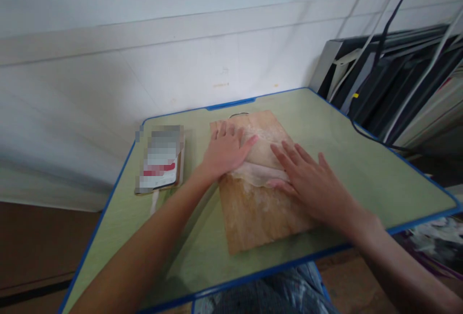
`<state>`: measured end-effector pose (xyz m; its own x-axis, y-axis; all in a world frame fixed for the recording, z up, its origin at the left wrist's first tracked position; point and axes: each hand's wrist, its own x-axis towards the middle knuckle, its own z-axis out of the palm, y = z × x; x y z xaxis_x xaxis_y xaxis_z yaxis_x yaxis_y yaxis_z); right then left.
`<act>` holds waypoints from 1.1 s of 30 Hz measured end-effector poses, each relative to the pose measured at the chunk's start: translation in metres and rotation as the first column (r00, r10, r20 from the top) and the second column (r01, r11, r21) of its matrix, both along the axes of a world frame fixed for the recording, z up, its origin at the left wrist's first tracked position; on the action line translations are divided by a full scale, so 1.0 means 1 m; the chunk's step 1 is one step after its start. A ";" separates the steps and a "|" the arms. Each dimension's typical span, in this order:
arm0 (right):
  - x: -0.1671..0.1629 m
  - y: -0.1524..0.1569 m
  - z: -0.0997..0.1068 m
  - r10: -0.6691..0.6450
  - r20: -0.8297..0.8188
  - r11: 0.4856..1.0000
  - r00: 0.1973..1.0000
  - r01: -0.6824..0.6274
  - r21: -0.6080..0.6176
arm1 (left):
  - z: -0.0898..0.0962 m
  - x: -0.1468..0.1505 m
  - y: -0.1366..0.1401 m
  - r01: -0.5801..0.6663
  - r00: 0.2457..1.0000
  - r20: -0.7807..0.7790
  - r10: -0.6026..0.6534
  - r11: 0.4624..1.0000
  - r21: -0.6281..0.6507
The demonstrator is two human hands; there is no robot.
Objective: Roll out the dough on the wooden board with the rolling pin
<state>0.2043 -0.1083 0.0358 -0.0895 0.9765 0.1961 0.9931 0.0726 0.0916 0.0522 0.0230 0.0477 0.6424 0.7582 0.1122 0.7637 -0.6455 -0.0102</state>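
A thin, pale sheet of dough (262,175) lies across the upper middle of a wooden cutting board (253,222), its near edge looking folded or rumpled. White powder dusts the wood around it. My left hand (226,149) rests flat at the sheet's left side, fingers spread toward the board's far edge. On the right side, my right hand (307,176) has its fingers stretched out, with fingertips and thumb at the dough. Both hands are open and grip nothing; the palms hide part of the sheet and the board's edges.
A phone (161,159) with a blurred-out screen stands tilted at the left of the green, blue-rimmed table (361,159). Behind is a white wall (202,58). Dark flat panels (394,73) and hanging cables (379,48) are at the right.
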 end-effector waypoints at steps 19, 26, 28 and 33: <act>-0.002 -0.007 -0.005 0.051 -0.044 0.998 0.998 -0.050 0.028 | 0.001 -0.019 -0.024 -0.016 0.999 0.028 0.018 0.998 -0.063; 0.007 0.011 -0.001 0.031 -0.097 0.999 0.995 -0.029 0.023 | 0.000 -0.014 -0.010 -0.036 0.992 0.123 0.042 0.998 -0.051; 0.010 0.015 0.003 0.030 -0.162 0.999 0.986 -0.033 -0.013 | 0.000 -0.002 0.007 -0.014 0.986 0.164 0.021 0.999 -0.039; 0.001 -0.002 -0.002 0.055 -0.138 0.998 0.989 -0.058 -0.015 | 0.003 0.005 0.010 -0.055 0.989 0.136 0.050 0.998 0.035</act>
